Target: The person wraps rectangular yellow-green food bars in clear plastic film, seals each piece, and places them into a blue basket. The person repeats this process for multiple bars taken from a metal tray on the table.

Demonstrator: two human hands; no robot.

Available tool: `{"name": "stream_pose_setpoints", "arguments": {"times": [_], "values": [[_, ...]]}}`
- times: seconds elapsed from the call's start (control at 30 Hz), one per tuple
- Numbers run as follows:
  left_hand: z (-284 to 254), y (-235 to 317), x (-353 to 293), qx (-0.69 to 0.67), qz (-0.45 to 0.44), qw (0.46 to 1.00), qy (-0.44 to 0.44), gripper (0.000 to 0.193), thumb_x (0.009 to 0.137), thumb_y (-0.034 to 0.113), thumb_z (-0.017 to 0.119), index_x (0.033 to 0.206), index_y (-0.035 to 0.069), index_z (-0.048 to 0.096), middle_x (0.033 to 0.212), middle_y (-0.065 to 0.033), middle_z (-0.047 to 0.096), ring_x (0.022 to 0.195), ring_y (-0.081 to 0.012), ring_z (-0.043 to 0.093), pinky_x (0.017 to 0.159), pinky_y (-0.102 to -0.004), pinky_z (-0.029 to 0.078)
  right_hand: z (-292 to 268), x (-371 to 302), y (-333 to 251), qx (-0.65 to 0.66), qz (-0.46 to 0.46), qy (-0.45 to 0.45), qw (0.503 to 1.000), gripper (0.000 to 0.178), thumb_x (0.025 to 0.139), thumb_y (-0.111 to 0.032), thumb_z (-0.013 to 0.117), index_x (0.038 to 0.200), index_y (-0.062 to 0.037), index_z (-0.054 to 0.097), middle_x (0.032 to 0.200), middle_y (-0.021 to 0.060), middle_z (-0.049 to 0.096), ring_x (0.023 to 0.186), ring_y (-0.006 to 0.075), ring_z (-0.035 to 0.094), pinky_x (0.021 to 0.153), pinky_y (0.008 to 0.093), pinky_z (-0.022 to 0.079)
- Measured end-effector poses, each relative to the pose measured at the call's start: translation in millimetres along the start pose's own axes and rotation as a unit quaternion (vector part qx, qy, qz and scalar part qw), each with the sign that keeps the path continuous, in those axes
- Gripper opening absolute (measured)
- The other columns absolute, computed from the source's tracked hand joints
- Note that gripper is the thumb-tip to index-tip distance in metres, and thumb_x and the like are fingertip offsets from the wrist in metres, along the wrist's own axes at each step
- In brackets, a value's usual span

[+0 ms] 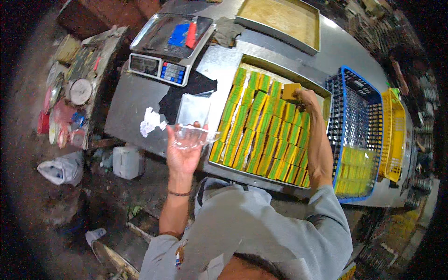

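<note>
Leftmost, a white sack (63,169) stands on the floor, with a whitish plastic jug (127,162) nearer the metal surface (133,107). On that surface sits a scale (158,67), blue and red pieces lying on its pan. Crumpled white paper (151,122) lies nearer the person, just beside a black cloth (200,84). Next, the left hand (186,144), palm up with fingers loosely curled, holds a clear plastic container (198,135); pale plastic (192,111) lies on the surface beyond it. To its right, a shallow tray (280,71) is filled with rows of green-and-yellow layered blocks (254,126). Over the tray's far right part, the right hand (305,99) is closed, its fingers gripping a yellow block (291,91). Further right, a blue basket (363,80) contains clear-wrapped yellow-green blocks (357,170), and beside it stands a yellow basket (394,135).
</note>
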State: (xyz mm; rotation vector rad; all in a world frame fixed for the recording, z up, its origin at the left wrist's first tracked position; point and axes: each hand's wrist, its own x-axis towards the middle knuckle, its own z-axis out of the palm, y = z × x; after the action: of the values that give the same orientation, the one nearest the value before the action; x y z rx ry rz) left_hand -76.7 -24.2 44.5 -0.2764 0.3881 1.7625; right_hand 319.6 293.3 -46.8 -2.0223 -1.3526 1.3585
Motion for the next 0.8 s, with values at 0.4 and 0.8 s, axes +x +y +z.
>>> {"name": "stream_pose_setpoints", "arguments": {"times": [0.4, 0.8], "values": [[6, 8, 20, 0.034, -0.058, 0.997, -0.028, 0.039, 0.102, 0.044, 0.059, 0.093, 0.01, 0.074, 0.101, -0.0161, 0.074, 0.114, -0.0329, 0.064, 0.117, -0.0582, 0.038, 49, -226, -9, -0.35, -0.347, 0.128, 0.861, 0.065, 0.075, -0.032, 0.086, 0.131, -0.0055, 0.066, 0.11, 0.0205, 0.073, 0.1, 0.0371, 0.071, 0.088, 0.0421, 0.057], [8, -15, -6, 0.012, -0.027, 0.999, -0.035, 0.035, 0.1, 0.04, 0.063, 0.094, 0.006, 0.071, 0.106, -0.021, 0.071, 0.115, -0.037, 0.063, 0.114, -0.0612, 0.041, 41, -214, 25, -0.294, -0.362, 0.114, 0.877, 0.087, 0.073, -0.037, 0.088, 0.145, -0.0035, 0.051, 0.122, 0.0235, 0.063, 0.111, 0.0383, 0.063, 0.097, 0.048, 0.052]]}}
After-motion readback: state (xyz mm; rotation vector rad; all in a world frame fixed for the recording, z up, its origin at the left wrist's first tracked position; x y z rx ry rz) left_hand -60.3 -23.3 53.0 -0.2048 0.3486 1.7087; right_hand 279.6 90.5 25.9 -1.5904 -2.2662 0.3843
